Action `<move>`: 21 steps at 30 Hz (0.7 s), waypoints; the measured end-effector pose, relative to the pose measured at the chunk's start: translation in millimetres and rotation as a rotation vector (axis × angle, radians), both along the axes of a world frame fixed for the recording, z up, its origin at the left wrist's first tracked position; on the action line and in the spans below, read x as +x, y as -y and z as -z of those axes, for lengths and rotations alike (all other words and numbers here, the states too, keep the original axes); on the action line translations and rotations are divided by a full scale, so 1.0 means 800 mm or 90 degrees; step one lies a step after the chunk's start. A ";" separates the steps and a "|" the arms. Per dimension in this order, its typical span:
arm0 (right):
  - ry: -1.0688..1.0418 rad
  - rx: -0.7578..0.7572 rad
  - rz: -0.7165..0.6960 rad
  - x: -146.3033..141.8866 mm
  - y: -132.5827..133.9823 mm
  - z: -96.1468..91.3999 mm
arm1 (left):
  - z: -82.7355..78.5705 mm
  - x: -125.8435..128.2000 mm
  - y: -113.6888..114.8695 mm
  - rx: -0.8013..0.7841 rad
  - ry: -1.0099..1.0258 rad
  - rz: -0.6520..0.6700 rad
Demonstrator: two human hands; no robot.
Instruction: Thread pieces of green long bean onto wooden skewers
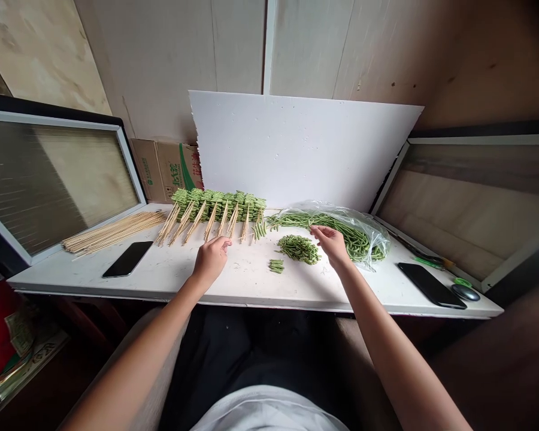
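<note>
My left hand point(211, 260) hovers over the white tabletop point(251, 281), its fingertips pinched close to the pointed ends of a row of green bean skewers point(218, 205). The beans sit stacked on bamboo sticks, and the sticks fan toward me. I cannot tell whether that hand holds a thin stick. My right hand point(331, 244) is curved just above a heap of cut green beans point(299, 249), near long beans in a clear plastic bag point(359, 236). A smaller bunch of cut beans point(276, 266) lies closer to me.
A bundle of loose bamboo skewers point(114, 232) and a black phone point(128, 259) lie left on the table. Another phone point(431, 285), a dark computer mouse point(465, 293) and green-handled scissors point(426, 261) lie right. A white foam board point(296, 149) stands behind.
</note>
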State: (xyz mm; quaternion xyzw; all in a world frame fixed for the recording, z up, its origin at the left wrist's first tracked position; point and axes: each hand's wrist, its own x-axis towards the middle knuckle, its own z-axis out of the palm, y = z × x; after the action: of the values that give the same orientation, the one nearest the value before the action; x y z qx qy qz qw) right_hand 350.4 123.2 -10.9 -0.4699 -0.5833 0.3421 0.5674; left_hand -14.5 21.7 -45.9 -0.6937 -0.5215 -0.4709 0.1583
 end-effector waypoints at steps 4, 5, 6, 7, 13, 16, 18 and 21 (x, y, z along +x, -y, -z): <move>0.184 -0.015 0.090 0.029 -0.026 0.034 | 0.006 -0.002 -0.002 -0.028 0.003 0.007; 0.229 -0.027 0.105 0.034 -0.031 0.041 | 0.007 -0.003 -0.003 -0.033 0.004 0.008; 0.260 -0.037 0.116 0.038 -0.034 0.046 | 0.008 -0.003 -0.003 -0.038 0.004 0.009; 0.283 -0.045 0.124 0.041 -0.037 0.051 | 0.009 -0.004 -0.003 -0.043 0.004 0.009; 0.338 -0.058 0.110 0.045 -0.039 0.047 | 0.009 -0.003 -0.002 -0.106 0.006 -0.002; 0.365 -0.019 0.083 0.034 -0.030 0.034 | 0.009 -0.003 -0.002 -0.124 0.014 -0.005; 0.386 0.033 0.005 0.019 -0.019 0.027 | 0.009 -0.003 -0.002 -0.129 0.019 -0.003; 0.406 0.127 -0.141 -0.013 0.000 0.025 | 0.009 -0.004 -0.002 -0.126 0.025 0.005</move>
State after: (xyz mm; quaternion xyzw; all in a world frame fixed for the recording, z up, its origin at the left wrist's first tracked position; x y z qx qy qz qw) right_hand 340.3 123.3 -30.7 -0.4289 -0.8092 0.1793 0.3593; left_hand -17.6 23.5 -53.4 -0.6990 -0.5655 -0.4310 0.0768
